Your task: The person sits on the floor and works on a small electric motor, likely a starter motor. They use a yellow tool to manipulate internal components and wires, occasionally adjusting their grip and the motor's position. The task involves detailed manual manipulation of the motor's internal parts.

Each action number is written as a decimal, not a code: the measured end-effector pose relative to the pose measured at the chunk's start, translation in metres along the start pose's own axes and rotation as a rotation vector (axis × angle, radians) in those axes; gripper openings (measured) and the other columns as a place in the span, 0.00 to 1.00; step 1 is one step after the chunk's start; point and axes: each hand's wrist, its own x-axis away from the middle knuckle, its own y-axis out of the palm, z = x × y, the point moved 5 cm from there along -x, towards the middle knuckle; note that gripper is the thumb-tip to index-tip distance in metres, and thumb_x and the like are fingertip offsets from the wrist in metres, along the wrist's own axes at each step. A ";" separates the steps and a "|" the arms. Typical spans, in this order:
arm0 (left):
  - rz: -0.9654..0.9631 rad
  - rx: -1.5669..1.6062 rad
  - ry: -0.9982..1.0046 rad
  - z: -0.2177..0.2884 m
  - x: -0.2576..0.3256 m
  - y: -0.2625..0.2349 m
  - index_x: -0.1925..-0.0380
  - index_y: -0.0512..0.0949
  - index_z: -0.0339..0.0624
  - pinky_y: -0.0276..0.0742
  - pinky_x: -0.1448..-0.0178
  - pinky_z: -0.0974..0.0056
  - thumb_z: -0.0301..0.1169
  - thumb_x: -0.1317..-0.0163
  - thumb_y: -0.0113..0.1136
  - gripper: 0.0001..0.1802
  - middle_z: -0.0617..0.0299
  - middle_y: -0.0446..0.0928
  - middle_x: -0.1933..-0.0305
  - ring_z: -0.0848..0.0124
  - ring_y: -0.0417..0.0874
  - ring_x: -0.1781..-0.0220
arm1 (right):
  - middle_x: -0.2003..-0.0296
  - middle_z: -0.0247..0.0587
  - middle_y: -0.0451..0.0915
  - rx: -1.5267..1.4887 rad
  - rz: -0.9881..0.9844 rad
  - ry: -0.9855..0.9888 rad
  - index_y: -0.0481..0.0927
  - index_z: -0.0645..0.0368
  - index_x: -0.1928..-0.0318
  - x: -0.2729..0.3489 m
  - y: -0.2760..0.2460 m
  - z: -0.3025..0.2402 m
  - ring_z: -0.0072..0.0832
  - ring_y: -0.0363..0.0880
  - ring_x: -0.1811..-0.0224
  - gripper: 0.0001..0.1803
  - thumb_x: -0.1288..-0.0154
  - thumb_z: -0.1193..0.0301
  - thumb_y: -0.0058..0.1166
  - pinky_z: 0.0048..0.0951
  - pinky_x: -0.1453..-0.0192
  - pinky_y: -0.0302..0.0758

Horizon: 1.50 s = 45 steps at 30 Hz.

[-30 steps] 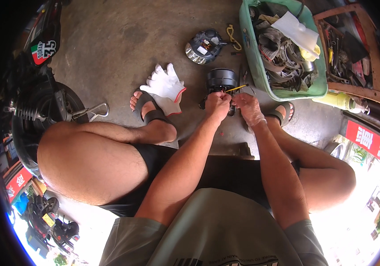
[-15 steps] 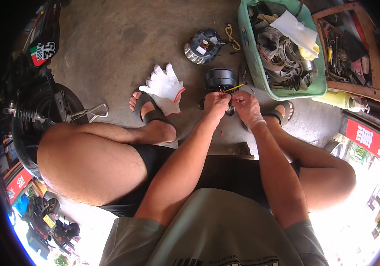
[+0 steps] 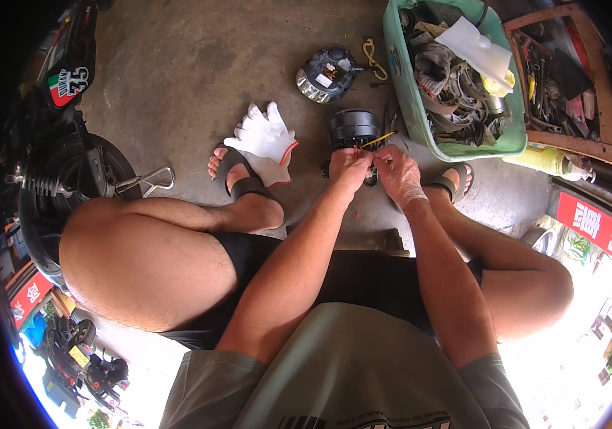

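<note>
A round black ribbed housing (image 3: 355,129) stands on the floor in front of me, with dark parts and a bit of red at its near side. My left hand (image 3: 349,169) is closed against that near side; its fingers hide what they grip. Close beside it, my right hand (image 3: 398,171) is pinched, and what lies between its fingertips is too small to make out. Between the two hands a thin yellow strip (image 3: 379,139) sticks up at a slant, touching or passing in front of the housing. Which hand, if either, holds the strip I cannot tell.
Beyond the housing lies a round lamp-like unit (image 3: 326,76) with a yellow cord (image 3: 371,58). White gloves (image 3: 263,136) rest by my left foot. A green bin (image 3: 397,93) full of used parts and a rusty tool frame (image 3: 570,139) stand right; a motorcycle wheel (image 3: 109,168) is left.
The yellow strip has shifted slightly left and tilts a little more upright. My right hand has turned slightly and moved a touch toward the left one. The left hand barely moves.
</note>
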 end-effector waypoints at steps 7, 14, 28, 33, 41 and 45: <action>0.043 -0.199 0.102 0.001 -0.001 0.000 0.72 0.81 0.36 0.73 0.71 0.70 0.31 0.40 0.62 0.08 0.64 0.79 0.77 0.77 0.77 0.78 | 0.67 0.45 0.84 -0.108 -0.010 0.072 0.81 0.57 0.66 -0.003 0.006 0.010 0.41 0.83 0.61 0.09 0.42 0.66 0.53 0.37 0.55 0.77; 0.152 -0.386 0.207 0.009 0.007 -0.004 0.71 0.82 0.40 0.78 0.61 0.59 0.33 0.43 0.60 0.08 0.53 0.83 0.70 0.59 0.85 0.66 | 0.81 0.36 0.74 -0.732 -0.362 0.607 0.74 0.58 0.78 -0.011 0.039 0.042 0.28 0.74 0.77 0.09 0.44 0.69 0.52 0.34 0.69 0.72; 0.071 -0.173 0.160 -0.008 -0.007 -0.005 0.71 0.81 0.40 0.73 0.68 0.67 0.31 0.40 0.61 0.07 0.62 0.80 0.75 0.74 0.79 0.75 | 0.81 0.35 0.73 -0.801 -0.235 0.831 0.77 0.58 0.73 0.004 0.015 0.035 0.27 0.73 0.79 0.09 0.43 0.65 0.52 0.32 0.71 0.73; 0.006 -0.078 0.086 0.001 -0.002 -0.002 0.69 0.81 0.40 0.69 0.73 0.74 0.31 0.39 0.61 0.06 0.69 0.76 0.75 0.81 0.73 0.76 | 0.70 0.43 0.77 -0.147 0.139 0.060 0.77 0.56 0.63 0.003 -0.013 0.010 0.38 0.78 0.68 0.07 0.45 0.72 0.55 0.38 0.62 0.75; -0.084 0.087 0.021 0.011 0.001 -0.003 0.71 0.79 0.40 0.67 0.75 0.73 0.32 0.39 0.61 0.07 0.68 0.75 0.75 0.80 0.71 0.78 | 0.65 0.42 0.75 0.220 0.188 -0.362 0.76 0.51 0.62 0.007 -0.008 -0.032 0.45 0.75 0.58 0.15 0.52 0.78 0.61 0.45 0.56 0.72; -0.105 0.123 -0.004 0.009 0.000 -0.004 0.73 0.78 0.40 0.65 0.76 0.74 0.31 0.40 0.61 0.07 0.68 0.74 0.77 0.81 0.70 0.79 | 0.66 0.40 0.75 0.246 0.207 -0.426 0.77 0.51 0.65 0.005 -0.010 -0.030 0.44 0.75 0.59 0.11 0.51 0.76 0.60 0.44 0.57 0.70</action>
